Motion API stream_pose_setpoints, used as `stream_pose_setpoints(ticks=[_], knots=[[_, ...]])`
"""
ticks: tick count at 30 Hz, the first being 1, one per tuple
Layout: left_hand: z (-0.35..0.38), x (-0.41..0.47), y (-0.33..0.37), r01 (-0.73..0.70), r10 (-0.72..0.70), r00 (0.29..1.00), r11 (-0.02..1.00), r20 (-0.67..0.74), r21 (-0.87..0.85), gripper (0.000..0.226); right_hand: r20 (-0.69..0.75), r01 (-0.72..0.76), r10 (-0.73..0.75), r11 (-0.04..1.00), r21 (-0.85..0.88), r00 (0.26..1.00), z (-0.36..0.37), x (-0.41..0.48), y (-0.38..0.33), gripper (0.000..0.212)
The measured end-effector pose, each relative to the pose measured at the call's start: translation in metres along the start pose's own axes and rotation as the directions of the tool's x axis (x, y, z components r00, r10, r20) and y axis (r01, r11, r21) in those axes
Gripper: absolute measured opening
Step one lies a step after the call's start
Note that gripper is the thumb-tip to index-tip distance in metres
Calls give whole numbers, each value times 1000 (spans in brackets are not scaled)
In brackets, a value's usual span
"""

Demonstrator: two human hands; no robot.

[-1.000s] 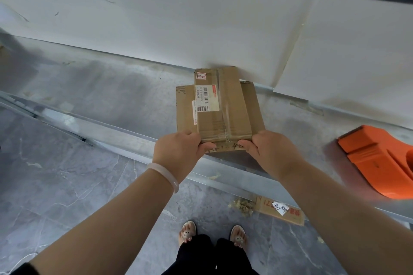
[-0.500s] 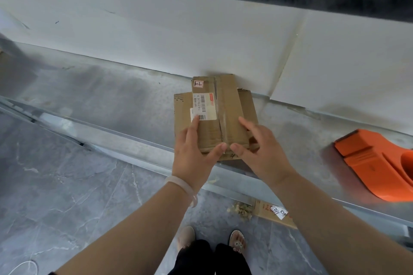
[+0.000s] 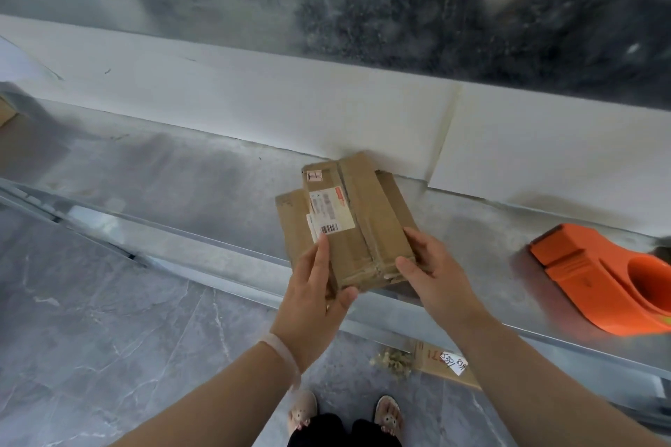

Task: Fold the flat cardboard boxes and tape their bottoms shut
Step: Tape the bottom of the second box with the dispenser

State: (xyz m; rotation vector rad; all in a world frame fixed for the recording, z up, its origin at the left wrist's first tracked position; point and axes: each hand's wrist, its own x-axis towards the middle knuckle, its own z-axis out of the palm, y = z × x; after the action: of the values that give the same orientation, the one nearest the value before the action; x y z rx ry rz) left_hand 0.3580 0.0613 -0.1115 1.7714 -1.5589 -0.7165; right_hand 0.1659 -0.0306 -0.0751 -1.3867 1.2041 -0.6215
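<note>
A flattened brown cardboard box (image 3: 366,214) with a white barcode label and old clear tape lies on top of another flat box (image 3: 290,218) on the metal table (image 3: 174,185), near its front edge. My left hand (image 3: 316,287) grips the top box's near left corner, thumb under the edge and fingers laid over the label side. My right hand (image 3: 432,268) holds the near right corner with fingers curled round the edge. The near end of the top box looks raised off the table. An orange tape dispenser (image 3: 595,279) lies on the table at the right.
White paper sheets (image 3: 254,109) stand against the wall behind the boxes. Another brown cardboard piece (image 3: 5,112) shows at the far left edge. On the grey tiled floor below lie a cardboard scrap with a label (image 3: 446,363) and some debris, close to my feet.
Both hands slid from the near edge onto the box, then took hold of its near corners. The top box has turned slightly and its near end has lifted.
</note>
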Motion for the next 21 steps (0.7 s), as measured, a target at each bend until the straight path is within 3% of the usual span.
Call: stream_pose_setpoints(ticks=[4, 7, 10, 13, 16, 18, 21], knots=[[-3, -25, 20, -53, 53, 994, 999, 91, -1, 69, -111, -81, 84, 996, 24, 990, -23, -7, 0, 37], [-18, -14, 38, -58, 57, 995, 998, -87, -2, 60, -139, -86, 80, 996, -33, 987, -36, 1, -6, 38], [-38, 34, 39, 118, -128, 956, 992, -263, -52, 59, -84, -108, 98, 987, -123, 992, -42, 7, -9, 42], [-60, 80, 37, 291, -290, 957, 956, -32, 25, 59, -106, -123, 107, 979, -161, 989, -46, 0, -5, 49], [-58, 88, 33, 314, -309, 928, 949, 209, 12, 38, -165, -97, 61, 970, -223, 984, -47, -11, -2, 39], [-52, 80, 30, 306, -297, 938, 952, 179, -25, 43, -258, -103, 42, 967, -231, 965, -47, -18, -2, 28], [-47, 69, 31, 293, -291, 955, 955, 57, -36, 42, -393, -139, 24, 953, -268, 919, -43, -28, -1, 40]])
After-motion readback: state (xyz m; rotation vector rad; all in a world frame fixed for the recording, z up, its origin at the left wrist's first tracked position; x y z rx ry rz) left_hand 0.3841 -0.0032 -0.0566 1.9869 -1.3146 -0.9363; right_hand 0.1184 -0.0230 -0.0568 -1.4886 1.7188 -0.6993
